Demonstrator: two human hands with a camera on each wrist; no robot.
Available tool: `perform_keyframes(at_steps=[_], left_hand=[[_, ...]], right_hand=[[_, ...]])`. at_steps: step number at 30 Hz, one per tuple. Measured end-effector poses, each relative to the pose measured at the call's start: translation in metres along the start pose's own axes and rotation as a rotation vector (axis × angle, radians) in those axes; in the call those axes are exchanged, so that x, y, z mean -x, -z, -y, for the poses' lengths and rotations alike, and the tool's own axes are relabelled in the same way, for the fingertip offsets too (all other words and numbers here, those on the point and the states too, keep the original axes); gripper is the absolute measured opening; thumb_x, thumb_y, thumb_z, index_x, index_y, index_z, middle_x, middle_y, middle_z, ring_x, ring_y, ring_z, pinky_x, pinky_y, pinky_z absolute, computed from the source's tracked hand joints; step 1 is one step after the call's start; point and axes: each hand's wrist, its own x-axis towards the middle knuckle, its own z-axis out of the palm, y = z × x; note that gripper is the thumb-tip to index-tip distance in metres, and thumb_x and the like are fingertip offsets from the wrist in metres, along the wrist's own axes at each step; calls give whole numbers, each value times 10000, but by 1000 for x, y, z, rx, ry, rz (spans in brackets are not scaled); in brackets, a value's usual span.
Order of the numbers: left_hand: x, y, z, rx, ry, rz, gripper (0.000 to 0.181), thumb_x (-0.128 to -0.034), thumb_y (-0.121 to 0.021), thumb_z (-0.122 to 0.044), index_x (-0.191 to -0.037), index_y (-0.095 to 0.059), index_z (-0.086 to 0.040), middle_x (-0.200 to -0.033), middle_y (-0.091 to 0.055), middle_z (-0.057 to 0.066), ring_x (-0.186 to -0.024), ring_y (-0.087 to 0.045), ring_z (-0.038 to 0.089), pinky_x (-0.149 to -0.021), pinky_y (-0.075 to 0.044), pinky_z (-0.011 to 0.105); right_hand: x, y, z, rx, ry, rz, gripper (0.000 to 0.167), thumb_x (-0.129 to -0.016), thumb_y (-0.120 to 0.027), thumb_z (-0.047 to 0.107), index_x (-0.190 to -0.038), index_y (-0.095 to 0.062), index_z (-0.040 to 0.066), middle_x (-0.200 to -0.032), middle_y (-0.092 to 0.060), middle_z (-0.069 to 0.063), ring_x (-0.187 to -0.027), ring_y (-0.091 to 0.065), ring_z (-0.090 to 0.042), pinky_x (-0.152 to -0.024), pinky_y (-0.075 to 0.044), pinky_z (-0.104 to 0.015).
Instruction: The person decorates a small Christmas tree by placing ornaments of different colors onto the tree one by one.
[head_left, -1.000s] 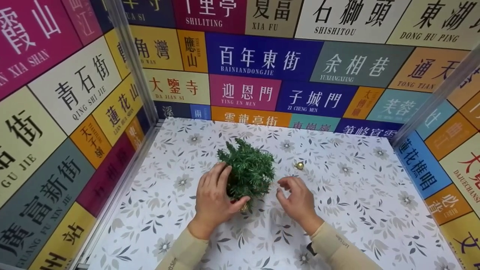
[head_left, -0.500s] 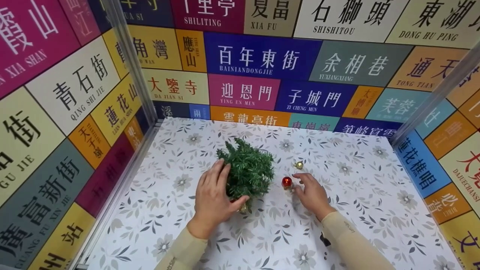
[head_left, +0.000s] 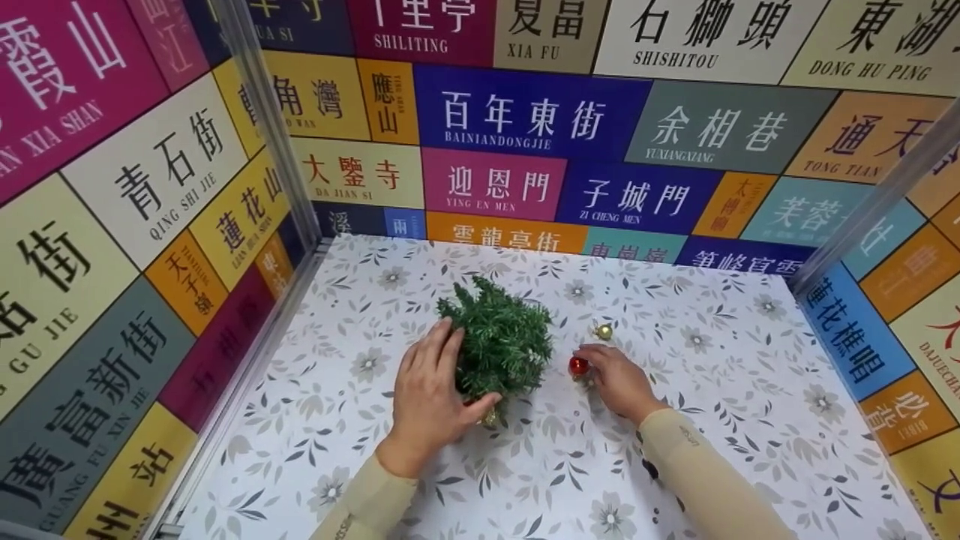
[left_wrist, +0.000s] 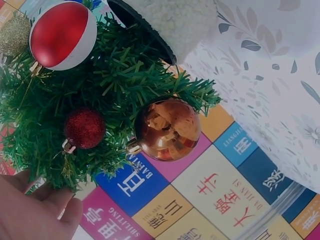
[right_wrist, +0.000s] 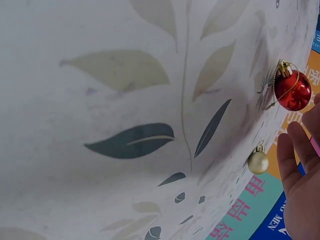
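A small green tree (head_left: 499, 341) lies tipped on the patterned table. My left hand (head_left: 426, 397) holds it from the left, fingers along the branches and thumb at the lower edge. Baubles hang on the tree in the left wrist view: a copper one (left_wrist: 168, 129), a glittery dark red one (left_wrist: 85, 128) and a red-and-white one (left_wrist: 63, 35). On the table right of the tree sits a shiny red bauble (head_left: 578, 366) with a gold loop. My right hand (head_left: 619, 382) is at its right side, fingers extended and nearly straight; whether they touch it I cannot tell.
A small gold bauble (head_left: 604, 331) lies on the table behind my right hand. Panels of colourful signs (head_left: 525, 112) stand along the back and both sides, with upright metal posts (head_left: 279, 127) at the corners.
My right hand has moved right from beside the tree, and the red bauble has come into sight on the table. Lately the fingers have shifted closer to it. My left hand stays at the tree.
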Motion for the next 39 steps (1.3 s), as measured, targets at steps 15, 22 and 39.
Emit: perform_keyframes(at_steps=[15, 22, 39], left_hand=[[-2, 7, 11, 42, -44, 77, 1001, -760, -723, -668, -1456, -456, 0, -1538, -382, 176, -1416, -350, 280, -1120, -304, 480], [-6, 11, 19, 43, -61, 108, 1023, -755, -727, -669, -1480, -427, -12, -1556, -366, 147, -1428, -331, 279, -1146, -259, 465], [-10, 19, 35, 39, -80, 180, 1002, -744, -738, -615, -1507, -407, -56, -1583, -341, 99, -1437, -320, 237, -1157, -231, 456]], right_hand=[[-4, -8, 0, 2, -21, -59, 330, -925, -648, 7, -1235, -699, 107, -1255, -640, -42, -1160, -589, -280, -961, -491, -475], [-4, -5, -1, -4, -96, -9, 319, -949, -651, 67, -1256, -674, 151, -1226, -622, -15, -1123, -605, -245, -953, -494, -453], [-2, -3, 3, -43, -150, 17, 331, -949, -669, 116, -1279, -645, 107, -1209, -649, -60, -1109, -618, -277, -965, -482, -476]])
